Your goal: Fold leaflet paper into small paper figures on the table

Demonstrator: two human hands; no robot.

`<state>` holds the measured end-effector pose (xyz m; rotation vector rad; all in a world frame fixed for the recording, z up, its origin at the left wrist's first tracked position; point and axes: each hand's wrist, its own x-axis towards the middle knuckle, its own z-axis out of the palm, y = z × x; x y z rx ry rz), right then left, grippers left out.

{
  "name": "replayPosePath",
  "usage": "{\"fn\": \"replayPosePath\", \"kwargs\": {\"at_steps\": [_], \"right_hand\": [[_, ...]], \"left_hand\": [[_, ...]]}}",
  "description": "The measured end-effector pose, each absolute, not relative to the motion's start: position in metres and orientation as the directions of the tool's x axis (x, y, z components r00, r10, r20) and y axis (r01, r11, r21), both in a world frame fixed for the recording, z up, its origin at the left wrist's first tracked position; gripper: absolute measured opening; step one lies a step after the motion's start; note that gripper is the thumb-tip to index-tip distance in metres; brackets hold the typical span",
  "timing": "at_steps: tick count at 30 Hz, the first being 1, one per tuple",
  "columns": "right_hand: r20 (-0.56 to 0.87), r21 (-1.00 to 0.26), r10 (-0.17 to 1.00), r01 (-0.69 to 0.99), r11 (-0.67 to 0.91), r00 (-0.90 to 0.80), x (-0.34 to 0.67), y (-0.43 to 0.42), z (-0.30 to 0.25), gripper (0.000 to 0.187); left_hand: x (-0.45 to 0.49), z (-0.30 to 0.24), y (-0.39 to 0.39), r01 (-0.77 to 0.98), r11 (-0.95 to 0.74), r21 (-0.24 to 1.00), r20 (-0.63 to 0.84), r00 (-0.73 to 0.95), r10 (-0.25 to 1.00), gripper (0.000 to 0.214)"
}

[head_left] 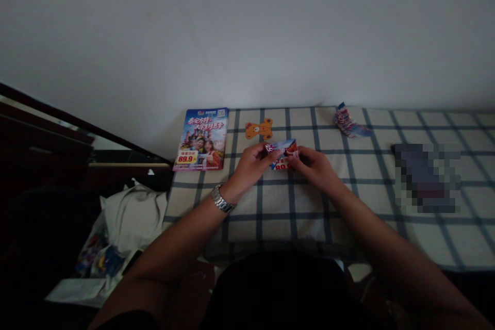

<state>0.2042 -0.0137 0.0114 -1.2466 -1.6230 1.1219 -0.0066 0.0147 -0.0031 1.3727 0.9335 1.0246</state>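
A small folded piece of printed flyer paper (282, 153) hangs just above the checked tablecloth (294, 201), pinched from both sides. My left hand (251, 165), with a metal watch on its wrist, grips the paper's left edge with closed fingers. My right hand (314, 166) pinches its right edge. A whole flyer (201, 139) with blue top and a yellow "89.9" price tag lies flat at the table's far left corner. An orange bear-shaped cutout (259, 129) lies just beyond my hands.
A crumpled folded flyer piece (349, 124) lies at the back near the wall. A blurred dark rectangle (425, 178) sits on the right of the cloth. Left of the table are dark furniture, a white cloth (133, 211) and loose papers (91, 260) below.
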Motion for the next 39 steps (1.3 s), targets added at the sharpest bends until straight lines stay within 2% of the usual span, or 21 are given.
{"fn": "replayPosePath", "kwargs": {"at_steps": [3, 9, 16, 24, 31, 39], "right_hand": [[0.069, -0.959, 0.977, 0.256, 0.121, -0.201, 0.2024, -0.0137, 0.0124, 0.031], [0.074, -0.942, 0.987, 0.314, 0.117, -0.144, 0.2022, -0.0142, 0.0139, 0.026], [0.077, -0.955, 0.991, 0.278, 0.104, -0.106, 0.2058, -0.0130, 0.0146, 0.025], [0.058, -0.964, 0.992, 0.254, 0.085, -0.113, 0.2049, -0.0137, 0.0170, 0.024], [0.041, -0.962, 0.989, 0.261, 0.078, -0.144, 0.2059, -0.0143, 0.0152, 0.027], [0.063, -0.956, 0.991, 0.279, 0.093, -0.114, 0.2033, -0.0139, 0.0186, 0.020]], "left_hand": [[-0.0048, -0.0018, 0.0127, -0.011, -0.064, 0.998, 0.064, 0.332, 0.941, 0.034], [-0.0044, 0.0023, 0.0115, 0.019, -0.081, 0.997, 0.068, 0.381, 0.922, 0.033], [-0.0074, 0.0046, 0.0134, -0.184, -0.039, 0.982, 0.096, 0.311, 0.945, 0.030], [-0.0053, 0.0030, 0.0140, -0.255, 0.007, 0.967, 0.071, 0.294, 0.953, 0.030], [-0.0046, 0.0044, 0.0125, -0.234, 0.038, 0.971, 0.027, 0.268, 0.963, 0.033], [-0.0064, 0.0058, 0.0128, -0.098, -0.052, 0.994, 0.076, 0.256, 0.964, 0.037]]}}
